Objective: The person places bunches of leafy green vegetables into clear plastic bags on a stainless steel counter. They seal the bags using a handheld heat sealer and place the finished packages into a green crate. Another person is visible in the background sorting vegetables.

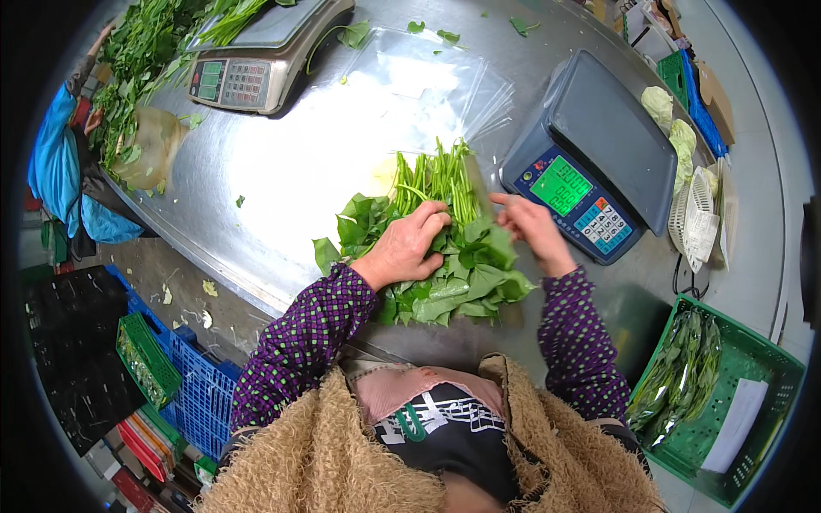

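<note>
A bunch of leafy greens (449, 256) lies on the metal table (256, 218) before me, its cut stems pointing away from me and its leaves towards me. My left hand (410, 247) is closed over the bunch where stems meet leaves. My right hand (532, 227) is raised just right of the bunch, its index finger stretched towards the stems; whether it holds a bag edge or anything else cannot be told. Clear plastic bags (417, 83) lie fanned out beyond the stems. To the right stands a digital scale (609, 141) with a lit green display and nothing on its pan.
A second scale (256, 77) bearing greens stands at the upper left, near a large heap of greens (141, 64). Cabbages (681, 147) and a white basket (689, 205) are at the right. A green crate (737, 449) holds bagged greens. A co-worker's blue sleeve (54, 160) shows far left.
</note>
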